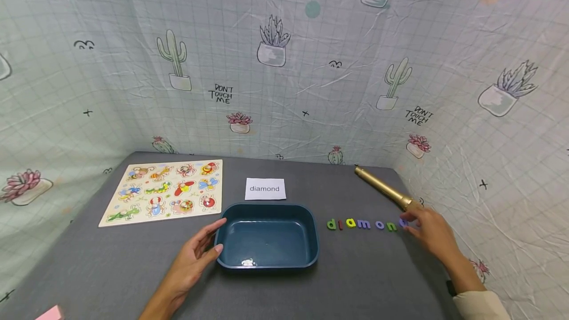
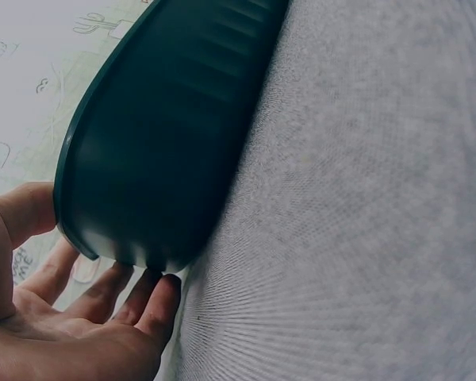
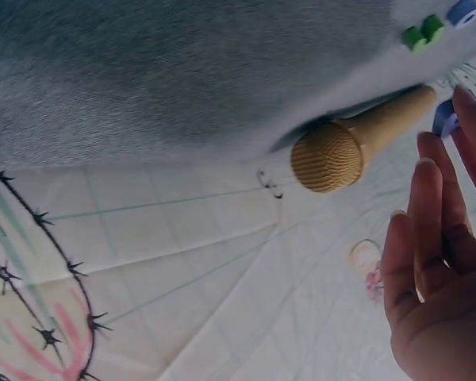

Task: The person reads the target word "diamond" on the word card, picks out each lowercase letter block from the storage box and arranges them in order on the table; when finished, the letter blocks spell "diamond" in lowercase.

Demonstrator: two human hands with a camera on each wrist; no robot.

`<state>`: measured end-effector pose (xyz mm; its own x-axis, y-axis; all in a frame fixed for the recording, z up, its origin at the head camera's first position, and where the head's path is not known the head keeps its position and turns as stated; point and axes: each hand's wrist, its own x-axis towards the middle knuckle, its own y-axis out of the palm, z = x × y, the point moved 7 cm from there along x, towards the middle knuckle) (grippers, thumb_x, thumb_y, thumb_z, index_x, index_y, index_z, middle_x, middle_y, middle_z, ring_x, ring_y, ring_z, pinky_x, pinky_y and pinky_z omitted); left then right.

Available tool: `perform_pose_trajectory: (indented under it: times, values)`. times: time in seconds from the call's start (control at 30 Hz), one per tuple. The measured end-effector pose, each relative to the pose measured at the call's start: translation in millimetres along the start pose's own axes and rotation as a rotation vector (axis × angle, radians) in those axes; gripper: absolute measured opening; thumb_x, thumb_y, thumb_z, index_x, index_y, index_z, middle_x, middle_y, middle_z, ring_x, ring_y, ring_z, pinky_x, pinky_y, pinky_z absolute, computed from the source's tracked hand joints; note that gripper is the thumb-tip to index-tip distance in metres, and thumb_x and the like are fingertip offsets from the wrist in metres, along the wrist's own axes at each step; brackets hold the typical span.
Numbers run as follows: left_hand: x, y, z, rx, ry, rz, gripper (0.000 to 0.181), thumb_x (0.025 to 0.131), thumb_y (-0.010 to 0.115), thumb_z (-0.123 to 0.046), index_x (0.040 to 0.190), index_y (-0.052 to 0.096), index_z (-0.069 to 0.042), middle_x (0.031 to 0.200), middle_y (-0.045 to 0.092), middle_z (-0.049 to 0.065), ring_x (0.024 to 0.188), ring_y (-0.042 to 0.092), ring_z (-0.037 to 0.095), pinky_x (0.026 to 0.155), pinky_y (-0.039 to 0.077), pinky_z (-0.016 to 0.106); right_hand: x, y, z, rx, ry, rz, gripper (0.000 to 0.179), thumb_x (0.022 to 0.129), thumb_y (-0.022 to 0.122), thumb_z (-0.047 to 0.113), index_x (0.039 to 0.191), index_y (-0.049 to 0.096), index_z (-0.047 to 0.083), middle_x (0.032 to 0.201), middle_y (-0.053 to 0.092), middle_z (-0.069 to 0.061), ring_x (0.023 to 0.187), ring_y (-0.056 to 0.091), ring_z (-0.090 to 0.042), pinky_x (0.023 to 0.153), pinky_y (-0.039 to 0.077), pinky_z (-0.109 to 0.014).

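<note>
My left hand [image 1: 188, 263] is at the left end of a dark blue plastic tray [image 1: 266, 259], its fingers spread and touching the tray's wall and rim; the left wrist view shows the fingertips against the tray [image 2: 143, 159]. Thumb and fingers of my right hand [image 1: 431, 233] pinch a small purple letter [image 1: 402, 222], partly hidden, at the right end of a row. To its left lie the letters "d" [image 1: 331, 224], "i" [image 1: 341, 225], "a" [image 1: 350, 223], "m" [image 1: 364, 224], "o" [image 1: 380, 225] and "n" [image 1: 391, 227]. In the right wrist view the purple letter [image 3: 444, 119] shows between the fingertips.
A gold microphone [image 1: 384, 189] lies behind my right hand, beside the cloth wall. Behind the tray is a white card [image 1: 265, 189] reading "diamond". A wooden insect puzzle board [image 1: 162, 191] lies at the back left. A pink object [image 1: 51, 313] shows at the near left edge.
</note>
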<state>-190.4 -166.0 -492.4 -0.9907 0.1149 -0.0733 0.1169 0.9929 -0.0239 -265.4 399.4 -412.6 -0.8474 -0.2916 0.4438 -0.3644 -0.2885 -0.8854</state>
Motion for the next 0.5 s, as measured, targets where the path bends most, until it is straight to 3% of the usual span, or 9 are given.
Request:
perform_pose_trajectory:
  times: [0.2, 0.37, 0.5]
  values:
    - [0.0, -0.5, 0.0, -0.005, -0.003, 0.000, 0.058, 0.105, 0.068, -0.020, 0.159, 0.047, -0.020, 0.172, 0.036, 0.003, 0.165, 0.021, 0.029, 0.134, 0.010, 0.061, -5.0, 8.6, -7.6, -0.026, -0.009, 0.064, 0.031, 0.069, 0.095, 0.001, 0.095, 0.079, 0.008, 0.088, 0.079, -0.008, 0.080, 0.073, -0.033, 0.068, 0.057, -0.049]
    - [-0.5, -0.6, 0.3, -0.004, -0.012, 0.002, 0.058, 0.105, 0.068, -0.021, 0.159, 0.047, -0.021, 0.173, 0.035, 0.003, 0.164, 0.021, 0.032, 0.134, 0.011, 0.062, -6.7, 20.6, -17.4, -0.017, 0.059, 0.175, 0.025, 0.074, 0.091, 0.000, 0.095, 0.078, 0.007, 0.090, 0.079, -0.008, 0.083, 0.074, -0.034, 0.074, 0.058, -0.053]
    - [-0.1, -0.8, -0.2, -0.007, -0.016, 0.000, 0.059, 0.105, 0.068, -0.021, 0.160, 0.047, -0.021, 0.173, 0.035, 0.004, 0.165, 0.021, 0.032, 0.134, 0.010, 0.063, -7.1, 26.8, -23.4, -0.009, 0.101, 0.211, 0.023, 0.076, 0.088, -0.001, 0.095, 0.079, 0.007, 0.091, 0.080, -0.009, 0.085, 0.075, -0.036, 0.073, 0.059, -0.053]
